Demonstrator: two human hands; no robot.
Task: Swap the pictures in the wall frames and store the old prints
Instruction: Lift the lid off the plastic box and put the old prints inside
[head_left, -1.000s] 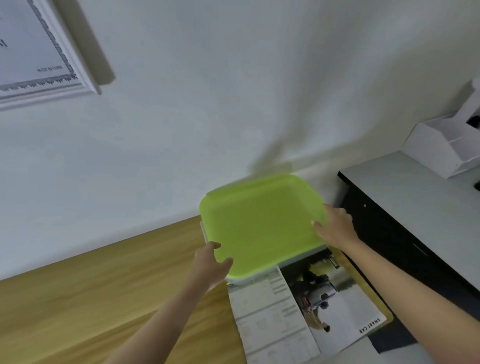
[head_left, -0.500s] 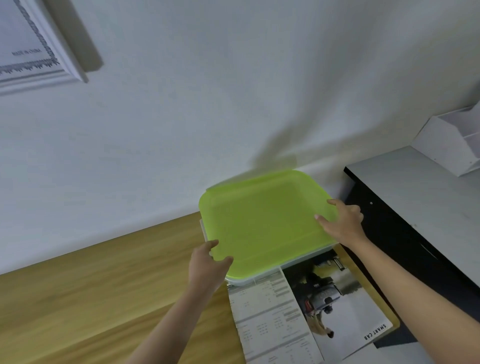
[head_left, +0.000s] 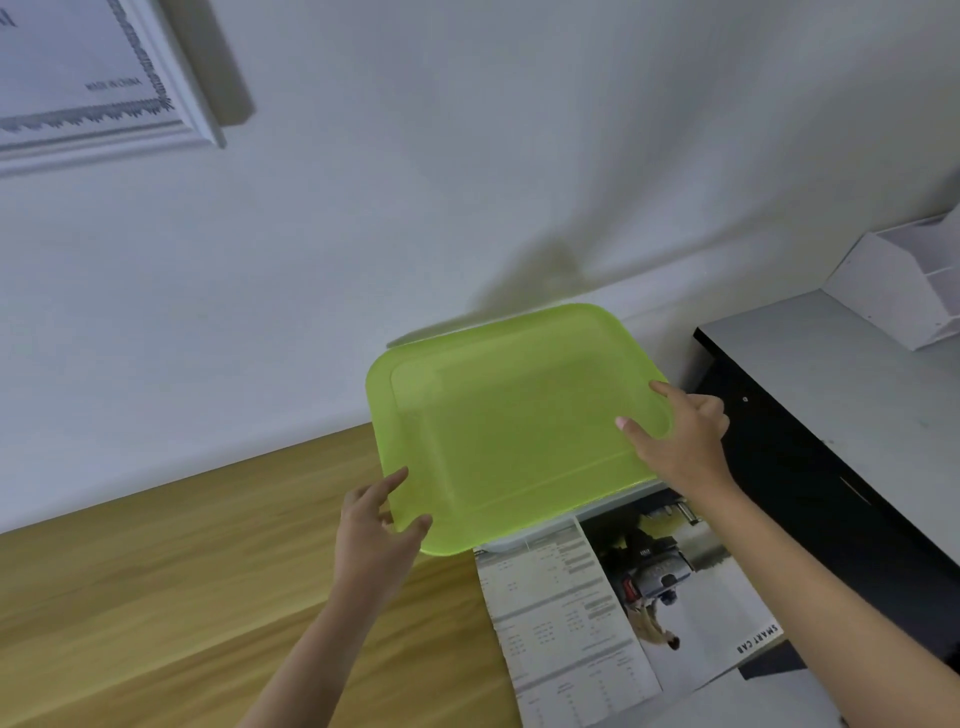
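A lime-green lid covers a pale storage box, of which only a thin strip of rim shows at the near edge. My left hand grips the lid's near-left corner, thumb on top. At the right edge, my right hand holds the lid with thumb and forefinger on its top. A printed sheet with a car photo and tables lies on the wooden table, partly under the box. A white-framed certificate hangs on the wall at upper left.
A black cabinet with a grey top stands close to the right of the table, and a white desk organiser sits on it. The white wall runs right behind the box.
Both hands stay on the lid. My right thumb and forefinger have spread further onto its top, and the view has shifted slightly.
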